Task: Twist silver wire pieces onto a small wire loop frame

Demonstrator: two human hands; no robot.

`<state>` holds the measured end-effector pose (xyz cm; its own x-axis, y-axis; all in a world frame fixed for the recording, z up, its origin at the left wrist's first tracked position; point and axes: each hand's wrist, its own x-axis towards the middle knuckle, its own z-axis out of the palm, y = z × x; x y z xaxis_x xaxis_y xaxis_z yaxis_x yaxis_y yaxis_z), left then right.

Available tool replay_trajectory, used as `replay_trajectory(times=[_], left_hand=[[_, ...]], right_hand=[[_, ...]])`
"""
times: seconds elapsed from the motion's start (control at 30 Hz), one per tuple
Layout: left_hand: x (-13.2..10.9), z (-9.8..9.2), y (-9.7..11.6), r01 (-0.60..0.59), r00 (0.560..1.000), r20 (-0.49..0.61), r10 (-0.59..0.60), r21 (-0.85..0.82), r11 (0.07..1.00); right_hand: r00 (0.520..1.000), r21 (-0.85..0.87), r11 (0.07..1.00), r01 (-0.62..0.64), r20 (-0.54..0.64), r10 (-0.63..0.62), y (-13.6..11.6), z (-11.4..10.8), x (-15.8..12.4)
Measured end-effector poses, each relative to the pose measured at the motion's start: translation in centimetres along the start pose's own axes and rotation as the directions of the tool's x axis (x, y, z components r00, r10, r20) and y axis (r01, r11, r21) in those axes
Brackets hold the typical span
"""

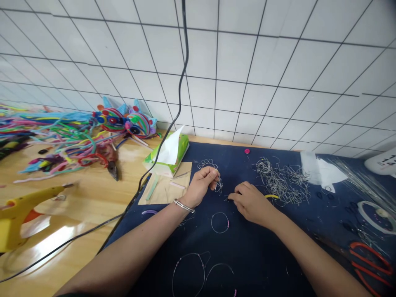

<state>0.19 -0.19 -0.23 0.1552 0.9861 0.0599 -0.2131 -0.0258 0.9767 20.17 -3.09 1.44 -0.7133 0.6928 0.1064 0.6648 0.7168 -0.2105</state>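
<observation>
My left hand, with a silver bangle on the wrist, pinches a silver wire piece bent into a row of small loops. Its loops curve out behind and to the right of the fingers. To the right, my right hand is low over the dark blue mat, fingertips closed on thin wire bits; how many they grip is too small to tell. Between the arms lies a wire ring with pink beads. Nearer me is a larger beaded wire ring with a loose wire tail.
Tangled wire lies right of my right hand. Orange-handled scissors are at the far right. A green tissue pack stands behind my left hand. A black cable hangs down past it. Pliers and a yellow glue gun are left.
</observation>
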Motion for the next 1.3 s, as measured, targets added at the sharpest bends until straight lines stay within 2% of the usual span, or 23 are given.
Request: replay_trajectory(times=[0.27, 0.53, 0.73, 0.93, 1.03, 1.3], left_hand=[[-0.3, 0.4, 0.2, 0.071, 0.995, 0.077, -0.063, -0.109, 0.991], [-0.5, 0.6, 0.5, 0.109, 0.988, 0.130, -0.086, -0.181, 0.977], [-0.8, 1.0, 0.8, 0.151, 0.978, 0.179, -0.105, -0.261, 0.954], [-1.1, 1.4, 1.0, 0.183, 0.971, 0.204, -0.128, -0.279, 0.943], [-1.0, 1.3, 0.8, 0.190, 0.972, 0.190, -0.139, -0.284, 0.940], [-0.6, 0.8, 0.7, 0.173, 0.981, 0.137, -0.138, -0.281, 0.944]], right_hand=[[0.999, 0.093, 0.996, 0.004, -0.047, 0.000, 0.6, -0.3, -0.5], [0.990, 0.239, 0.965, -0.105, -0.067, 0.124, 0.6, -0.3, -0.3], [0.963, 0.460, 0.860, -0.219, -0.041, 0.267, -0.8, -0.3, 0.4], [0.941, 0.684, 0.673, -0.282, 0.059, 0.335, -1.7, 0.5, 0.8], [0.935, 0.707, 0.646, -0.286, 0.060, 0.349, -1.6, 0.2, 0.7], [0.932, 0.666, 0.684, -0.296, 0.046, 0.359, -1.3, -0.7, 0.5]])
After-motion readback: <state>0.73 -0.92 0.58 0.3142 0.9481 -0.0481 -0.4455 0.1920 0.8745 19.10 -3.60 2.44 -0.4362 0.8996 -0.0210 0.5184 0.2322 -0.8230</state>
